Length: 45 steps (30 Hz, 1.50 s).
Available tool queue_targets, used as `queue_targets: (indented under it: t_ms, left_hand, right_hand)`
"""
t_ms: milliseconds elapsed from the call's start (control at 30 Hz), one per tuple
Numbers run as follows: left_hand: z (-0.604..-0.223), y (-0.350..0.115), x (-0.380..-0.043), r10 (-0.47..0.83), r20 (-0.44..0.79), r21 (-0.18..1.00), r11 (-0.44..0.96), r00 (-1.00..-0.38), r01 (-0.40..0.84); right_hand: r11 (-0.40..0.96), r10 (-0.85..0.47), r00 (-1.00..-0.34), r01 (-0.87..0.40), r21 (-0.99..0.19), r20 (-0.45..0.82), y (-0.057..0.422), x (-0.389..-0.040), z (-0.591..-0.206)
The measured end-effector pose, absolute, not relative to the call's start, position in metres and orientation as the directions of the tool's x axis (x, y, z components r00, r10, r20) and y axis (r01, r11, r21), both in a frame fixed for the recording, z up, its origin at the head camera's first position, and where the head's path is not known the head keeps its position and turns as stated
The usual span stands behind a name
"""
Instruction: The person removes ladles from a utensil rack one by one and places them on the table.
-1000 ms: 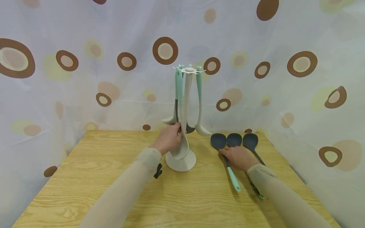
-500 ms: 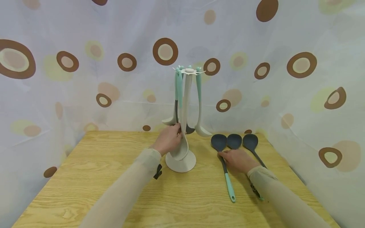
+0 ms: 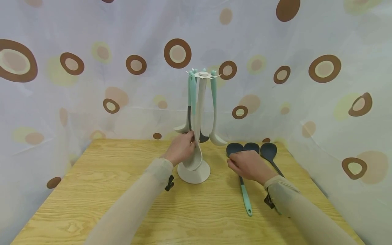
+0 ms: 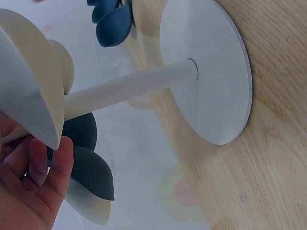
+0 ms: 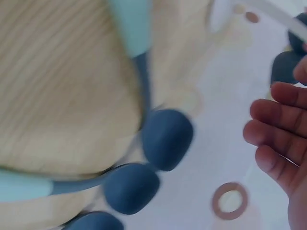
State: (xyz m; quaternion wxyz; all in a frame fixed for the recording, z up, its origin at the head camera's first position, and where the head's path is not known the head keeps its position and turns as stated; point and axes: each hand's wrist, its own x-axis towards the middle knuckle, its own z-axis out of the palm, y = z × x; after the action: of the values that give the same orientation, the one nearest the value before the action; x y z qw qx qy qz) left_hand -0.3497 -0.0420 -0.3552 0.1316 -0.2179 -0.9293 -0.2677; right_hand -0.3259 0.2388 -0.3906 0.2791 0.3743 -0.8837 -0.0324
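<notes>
My left hand [image 3: 180, 149] reaches in behind the white ladle [image 3: 193, 162] hanging at the front of the utensil stand. Its fingers [image 4: 61, 160] curl around the stand's white post [image 4: 132, 88], partly hidden by that ladle. Three dark ladles with mint handles lie on the table at the right: a left one [image 3: 234, 147], a middle one [image 3: 251, 146] and a right one [image 3: 268, 150]. Above the left and middle ladles is my right hand [image 3: 249, 166], its fingers loosely bent and nothing in them, as the right wrist view shows.
More white and dark ladles hang from the stand's top ring [image 3: 203, 74], among them a white ladle [image 3: 217, 139] on the right. The round white base [image 3: 194, 175] stands on the wooden table [image 3: 122, 177]. A dotted curtain [image 3: 144, 92] encloses the back and sides.
The left dark ladle's handle has swung left and toward me. My right hand has since lifted off it and shifted slightly left. My left hand has stayed at the stand.
</notes>
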Motion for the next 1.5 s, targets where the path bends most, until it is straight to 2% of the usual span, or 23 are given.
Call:
queue_targets:
  t_ms: [133,333,467,567,867,1067,1267,1500]
  left_hand:
    - [-0.354,-0.042,-0.350,0.329,0.361,0.437,0.767,-0.872,0.470]
    - [-0.354,-0.042,-0.349,0.331,0.353,0.444,0.764,-0.875,0.468]
    - [-0.354,-0.041,-0.348,0.325,0.353,0.438,0.771,-0.877,0.462]
    - [-0.353,-0.041,-0.347,0.314,0.375,0.408,0.789,-0.872,0.459]
    - [-0.352,-0.042,-0.344,0.299,0.449,0.220,0.876,-0.842,0.429]
    - [-0.349,-0.041,-0.343,0.284,0.440,0.240,0.877,-0.852,0.417]
    - [-0.346,-0.039,-0.342,0.229,0.421,0.284,0.886,-0.878,0.367]
    - [-0.345,-0.037,-0.343,0.173,0.398,0.283,0.911,-0.901,0.300]
  right_hand:
    - [0.741,-0.635,-0.562,-0.636,0.214,0.529,0.220,-0.316,-0.371]
    - [0.785,-0.533,-0.644,-0.619,0.035,0.550,0.197,-0.307,-0.353]
    - [0.784,-0.506,-0.675,-0.619,-0.038,0.537,0.185,-0.305,-0.351]
    - [0.776,-0.507,-0.670,-0.629,-0.052,0.543,0.172,-0.303,-0.348]
    - [0.753,-0.492,-0.620,-0.656,-0.059,0.611,0.134,-0.302,-0.337]
    - [0.765,-0.447,-0.612,-0.640,-0.076,0.652,0.124,-0.305,-0.334]
    - [0.766,-0.420,-0.632,-0.632,-0.118,0.651,0.121,-0.307,-0.333]
    - [0.741,-0.403,-0.657,-0.643,-0.194,0.637,0.121,-0.308,-0.331]
